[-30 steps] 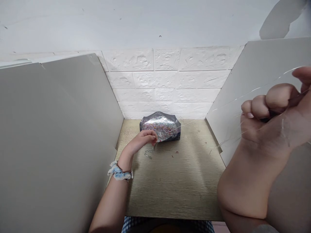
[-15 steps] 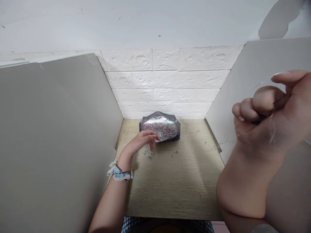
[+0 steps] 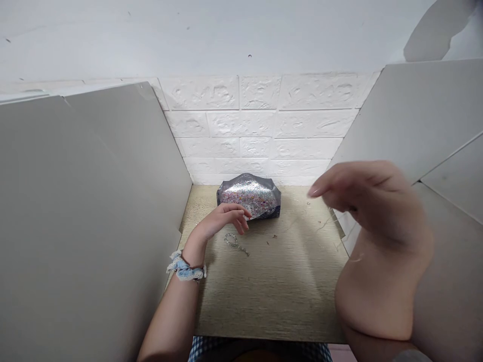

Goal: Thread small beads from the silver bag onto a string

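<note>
My left hand (image 3: 229,218), with a blue and white scrunchie (image 3: 185,266) on its wrist, hovers in front of a shiny bag of small colourful beads (image 3: 251,196). Its fingers are apart and hold nothing. Just below them, a string of clear beads (image 3: 236,243) lies curled on the table. Raised at the right and close to the camera is my right hand (image 3: 362,201), blurred, its fingers bent together. Thin clear thread (image 3: 334,218) trails beside that hand; whether the fingers grip it is hidden.
Grey panels stand at the left (image 3: 94,201) and right (image 3: 426,110) of the wooden table (image 3: 264,296). A white brick-patterned wall (image 3: 260,123) rises behind. Tiny bits (image 3: 274,236) are scattered on the tabletop.
My left fingers have spread and let go of the bead string, which now lies on the table. My right hand has moved left and down, turning over.
</note>
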`<action>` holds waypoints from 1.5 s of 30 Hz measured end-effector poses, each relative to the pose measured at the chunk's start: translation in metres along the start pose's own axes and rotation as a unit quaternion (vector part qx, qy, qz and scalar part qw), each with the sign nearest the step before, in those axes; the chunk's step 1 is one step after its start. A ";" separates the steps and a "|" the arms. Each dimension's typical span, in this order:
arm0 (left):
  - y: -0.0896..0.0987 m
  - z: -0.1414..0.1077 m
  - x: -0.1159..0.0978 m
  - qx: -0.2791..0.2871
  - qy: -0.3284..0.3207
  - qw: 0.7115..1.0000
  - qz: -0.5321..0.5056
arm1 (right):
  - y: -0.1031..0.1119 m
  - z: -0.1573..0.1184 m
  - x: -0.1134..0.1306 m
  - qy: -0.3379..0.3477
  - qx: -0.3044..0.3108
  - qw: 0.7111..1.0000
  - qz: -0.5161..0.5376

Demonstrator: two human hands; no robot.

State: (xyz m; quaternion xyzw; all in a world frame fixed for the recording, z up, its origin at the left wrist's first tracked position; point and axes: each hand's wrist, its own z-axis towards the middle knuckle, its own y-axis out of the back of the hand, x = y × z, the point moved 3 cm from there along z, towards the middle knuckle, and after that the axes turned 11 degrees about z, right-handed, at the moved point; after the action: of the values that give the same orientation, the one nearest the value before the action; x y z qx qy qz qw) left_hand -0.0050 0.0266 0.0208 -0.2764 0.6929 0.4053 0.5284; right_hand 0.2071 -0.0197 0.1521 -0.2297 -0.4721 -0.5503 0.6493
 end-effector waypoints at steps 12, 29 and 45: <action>0.000 0.002 0.000 -0.007 -0.028 1.000 -0.008 | -0.021 0.009 -0.021 -0.094 0.164 0.981 -0.037; -0.002 0.006 0.006 -0.013 -0.065 0.995 -0.079 | -0.041 0.032 -0.045 -0.081 0.222 0.971 -0.042; -0.006 0.000 -0.003 -0.013 -0.043 0.989 -0.139 | -0.043 0.038 -0.065 -0.126 0.261 0.951 -0.108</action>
State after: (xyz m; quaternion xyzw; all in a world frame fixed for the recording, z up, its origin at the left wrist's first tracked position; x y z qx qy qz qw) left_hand 0.0005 0.0236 0.0222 -0.3590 0.6195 0.3481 0.6051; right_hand 0.1568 0.0310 0.1035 -0.0668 -0.6995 -0.4413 0.5582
